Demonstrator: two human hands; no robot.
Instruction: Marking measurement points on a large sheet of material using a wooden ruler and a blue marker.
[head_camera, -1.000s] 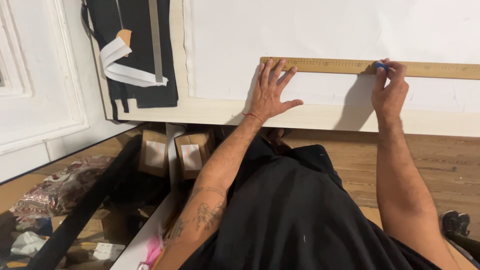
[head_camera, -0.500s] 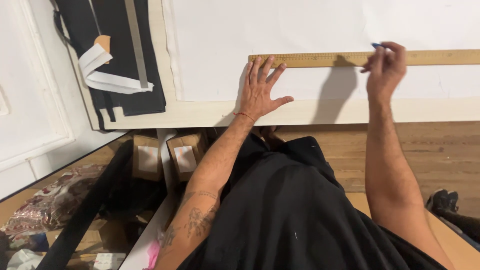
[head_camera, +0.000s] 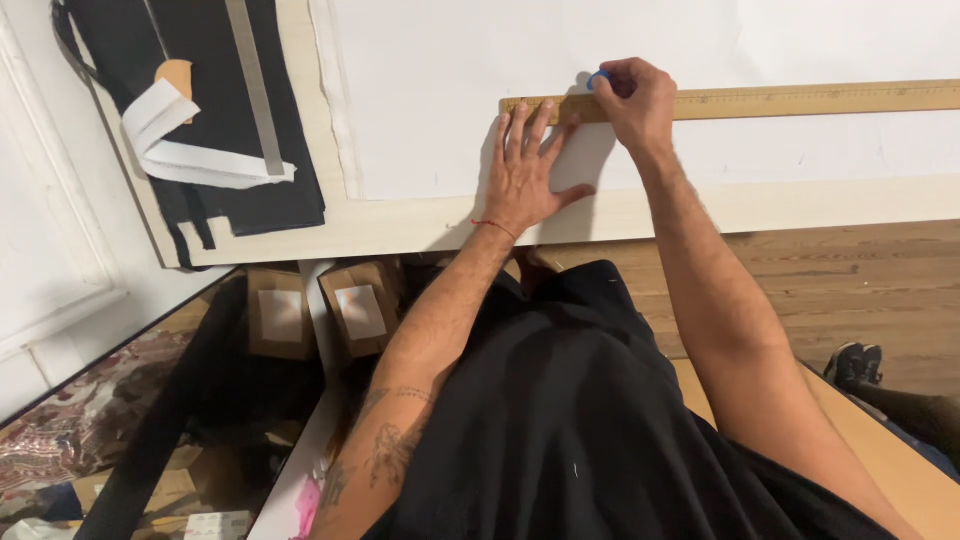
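A long wooden ruler (head_camera: 800, 99) lies across a large white sheet of paper (head_camera: 620, 60) on a pale table (head_camera: 400, 225). My left hand (head_camera: 528, 170) rests flat on the paper, fingers spread, its fingertips pressing the ruler's left end. My right hand (head_camera: 635, 100) is closed on a small blue marking tool (head_camera: 598, 78), its tip on the paper at the ruler's upper edge near the left end.
Black fabric (head_camera: 215, 120) with a white strip (head_camera: 190, 150) and a metal ruler (head_camera: 255, 90) lies at the table's left. Cardboard boxes (head_camera: 320, 310) sit on the floor below. A shoe (head_camera: 855, 362) shows on the wooden floor at right.
My right hand has slid left along the ruler with the blue tool, from near its middle to beside my left hand. The left hand has stayed pressed down.
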